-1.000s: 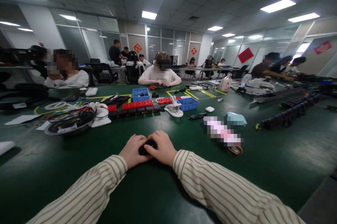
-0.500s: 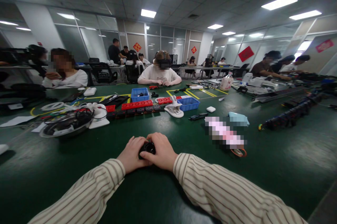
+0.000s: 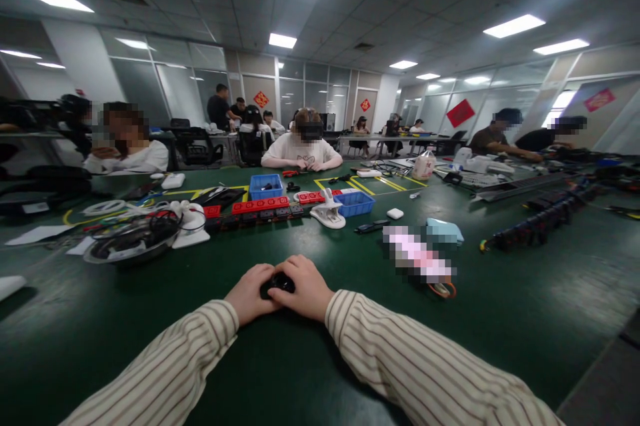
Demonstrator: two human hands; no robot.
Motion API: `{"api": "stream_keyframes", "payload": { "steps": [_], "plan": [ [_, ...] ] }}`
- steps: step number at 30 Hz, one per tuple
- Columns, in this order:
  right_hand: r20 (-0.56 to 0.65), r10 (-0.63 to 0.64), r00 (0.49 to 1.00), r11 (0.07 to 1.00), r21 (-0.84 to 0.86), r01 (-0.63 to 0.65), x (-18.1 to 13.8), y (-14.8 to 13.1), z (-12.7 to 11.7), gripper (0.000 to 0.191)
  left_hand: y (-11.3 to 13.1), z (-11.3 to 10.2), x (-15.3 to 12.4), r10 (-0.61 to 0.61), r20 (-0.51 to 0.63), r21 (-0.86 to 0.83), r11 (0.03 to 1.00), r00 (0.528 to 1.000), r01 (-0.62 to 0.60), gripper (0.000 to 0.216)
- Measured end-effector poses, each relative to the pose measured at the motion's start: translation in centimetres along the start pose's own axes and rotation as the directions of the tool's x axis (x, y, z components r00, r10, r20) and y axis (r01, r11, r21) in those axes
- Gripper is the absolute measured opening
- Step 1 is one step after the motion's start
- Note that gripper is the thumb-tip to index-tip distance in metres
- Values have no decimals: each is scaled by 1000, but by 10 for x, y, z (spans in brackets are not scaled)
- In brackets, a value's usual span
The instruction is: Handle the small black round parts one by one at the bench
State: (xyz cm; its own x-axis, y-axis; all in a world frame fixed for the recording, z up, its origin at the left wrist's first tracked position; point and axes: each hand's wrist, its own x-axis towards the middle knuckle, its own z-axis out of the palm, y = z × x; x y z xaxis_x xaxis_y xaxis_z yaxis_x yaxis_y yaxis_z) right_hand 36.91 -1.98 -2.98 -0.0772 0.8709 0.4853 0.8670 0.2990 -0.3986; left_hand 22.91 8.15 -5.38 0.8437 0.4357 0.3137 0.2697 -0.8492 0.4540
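Both hands rest on the dark green worktop, steadying a small black rounded object. Left hand and right hand have fingers clamped round it from both sides.

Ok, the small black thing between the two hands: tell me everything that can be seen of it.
The small black object is mostly hidden; only a dark, rounded, slightly glossy top shows, so its make and parts cannot be told. It sits low over the green table, close to the person. The left hand cups it from the left, the right hand covers it from the right, fingers curled over its top. Whether it rests on the table is unclear.
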Motion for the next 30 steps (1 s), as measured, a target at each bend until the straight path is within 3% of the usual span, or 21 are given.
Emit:
{"api": "stream_keyframes", "payload": {
  "steps": [4, 8, 13, 19, 24, 25, 27, 30],
  "plan": [
    [31, -88, 996, 996, 34, 87, -3, -1, -2, 30, -5, 1, -1, 13, 14, -22, 1000, 1000, -13, 38],
    [27, -30, 999, 999, -23, 31, -3, -4, -2, 46, -6, 0, 0, 12, 20, -23, 1000, 1000, -11, 36],
    [131, -49, 990, 988, -141, 67, 7, 2, -6, 37, -2, -2, 1, 2, 33, -25, 1000, 999, -1, 38],
    [72, -62, 995, 994, 96, 55, 10, 15, -9, 38, -3, -1, 3, -54, 14, -29, 998, 998, 54, 33],
    [50, -221, 974, 971, 104, 215, 8, 13, -16, 32, -8, 0, 2, -30, 11, 38, 999, 999, 30, 33],
    [-2, -196, 981, 975, 110, 195, 8, 14, -18, 30, -8, -1, 2, -30, 13, 54, 998, 999, 29, 33],
    [-127, -23, 992, 982, 186, 46, 9, 22, -18, 27, -10, -3, 2, -50, 6, 88, 995, 999, 49, 36],
    [-223, 312, 924, 919, 317, -234, 8, 42, -9, 30, -13, -6, 2, -100, -14, 118, 988, 995, 101, 38]
  ]
}}
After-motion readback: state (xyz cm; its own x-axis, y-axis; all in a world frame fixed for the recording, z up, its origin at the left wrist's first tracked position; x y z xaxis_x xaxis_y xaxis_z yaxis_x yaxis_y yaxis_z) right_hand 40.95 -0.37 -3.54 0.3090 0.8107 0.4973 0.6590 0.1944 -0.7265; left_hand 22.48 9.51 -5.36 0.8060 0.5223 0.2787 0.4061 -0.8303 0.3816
